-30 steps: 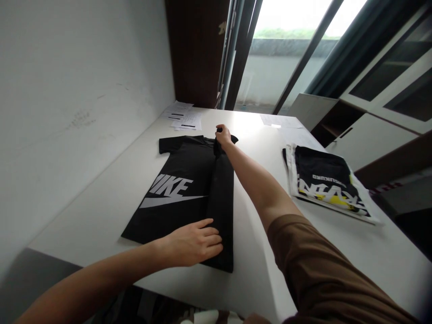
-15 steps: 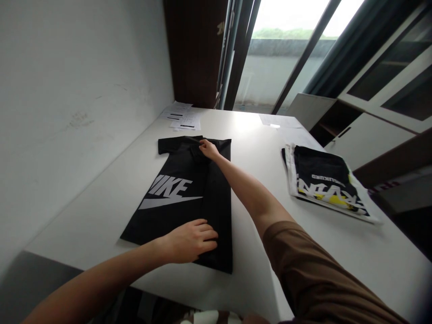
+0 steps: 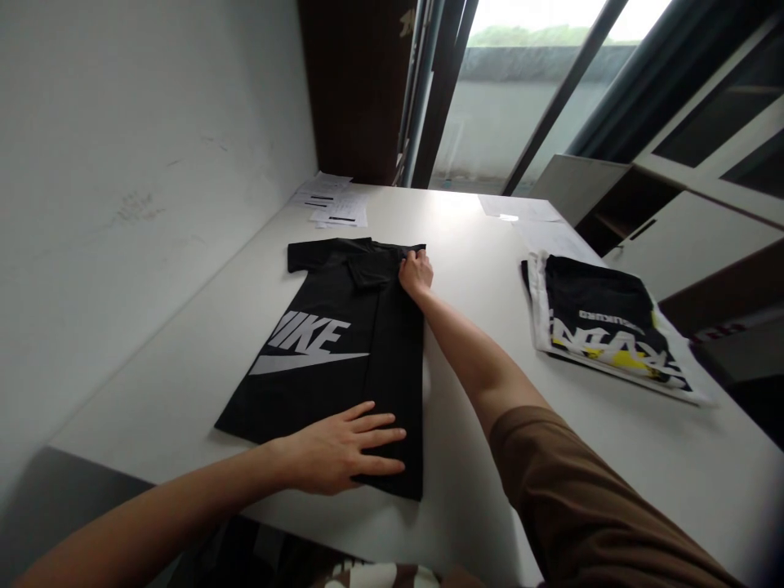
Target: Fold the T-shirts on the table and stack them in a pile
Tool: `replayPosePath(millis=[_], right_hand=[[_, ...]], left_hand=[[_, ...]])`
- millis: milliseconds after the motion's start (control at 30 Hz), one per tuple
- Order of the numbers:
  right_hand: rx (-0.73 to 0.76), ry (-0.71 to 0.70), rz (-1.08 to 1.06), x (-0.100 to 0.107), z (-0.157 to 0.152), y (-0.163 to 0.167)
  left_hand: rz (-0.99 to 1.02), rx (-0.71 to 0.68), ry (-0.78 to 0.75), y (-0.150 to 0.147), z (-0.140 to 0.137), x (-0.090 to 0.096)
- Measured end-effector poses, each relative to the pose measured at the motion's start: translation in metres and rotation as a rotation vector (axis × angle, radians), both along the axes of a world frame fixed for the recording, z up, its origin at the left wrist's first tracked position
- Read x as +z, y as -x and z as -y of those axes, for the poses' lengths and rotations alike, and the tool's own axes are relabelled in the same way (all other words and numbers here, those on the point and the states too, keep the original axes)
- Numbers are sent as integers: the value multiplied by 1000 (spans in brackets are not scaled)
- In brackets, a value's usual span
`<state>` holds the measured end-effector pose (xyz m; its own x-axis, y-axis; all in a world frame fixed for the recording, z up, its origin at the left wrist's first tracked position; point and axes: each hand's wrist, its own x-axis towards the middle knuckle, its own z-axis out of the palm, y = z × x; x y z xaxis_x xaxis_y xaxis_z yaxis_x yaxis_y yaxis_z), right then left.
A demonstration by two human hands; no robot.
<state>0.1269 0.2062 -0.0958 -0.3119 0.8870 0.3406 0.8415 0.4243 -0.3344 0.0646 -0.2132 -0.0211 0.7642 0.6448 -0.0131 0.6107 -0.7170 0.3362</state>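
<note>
A black T-shirt (image 3: 318,392) with large grey lettering and a swoosh lies on the white table, its right side folded inward over the front. One sleeve sticks out at the far left; the other lies folded back across the chest. Flat on the near end of the shirt rests my left hand (image 3: 343,451), fingers spread. My right hand (image 3: 417,273) is at the far right corner by the shoulder, its fingers curled and closed on the fabric there.
Folded garments (image 3: 606,327) in black and white with yellow print are stacked on the right of the table (image 3: 471,327). Printed papers (image 3: 336,206) lie at the far left, beside the wall (image 3: 153,122). More sheets (image 3: 520,209) lie at the far right.
My right hand has moved right, from the folded sleeve to the shirt's far right corner. The sleeve now lies flatter. My left hand's fingers have spread out.
</note>
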Motion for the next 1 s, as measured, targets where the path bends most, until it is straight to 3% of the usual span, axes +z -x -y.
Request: replayPosePath(millis=[300, 500, 667, 800, 1000], right_hand=[[153, 193, 256, -10, -59, -10], [79, 257, 250, -5, -76, -28], [137, 160, 182, 4, -40, -32], [297, 97, 145, 13, 14, -38], [499, 112, 144, 14, 96, -64]], left_hand=[[51, -12, 28, 1, -1, -13], [93, -26, 126, 6, -2, 6], [59, 109, 97, 6, -8, 8], [31, 112, 47, 7, -15, 1], [-38, 170, -1, 20, -27, -1]])
